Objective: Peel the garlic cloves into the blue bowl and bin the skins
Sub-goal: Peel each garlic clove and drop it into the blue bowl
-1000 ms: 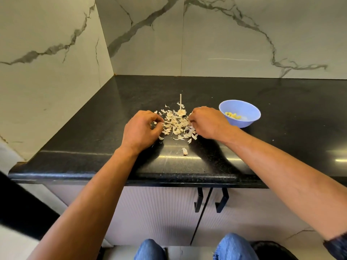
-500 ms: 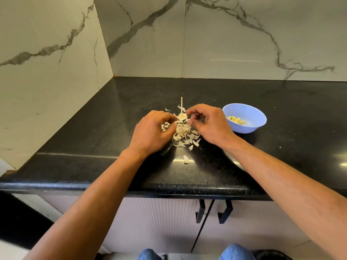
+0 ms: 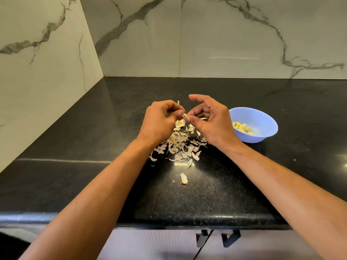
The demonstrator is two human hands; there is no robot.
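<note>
Garlic skins (image 3: 178,145) lie beneath left hand (image 3: 159,121), right hand (image 3: 210,119).

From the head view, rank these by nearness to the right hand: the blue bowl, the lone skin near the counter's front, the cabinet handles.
1. Blue bowl, just beyond the right hand on its outer side.
2. Lone skin, toward the person, below the skin pile.
3. Cabinet handles, under the counter edge, farthest.
</note>
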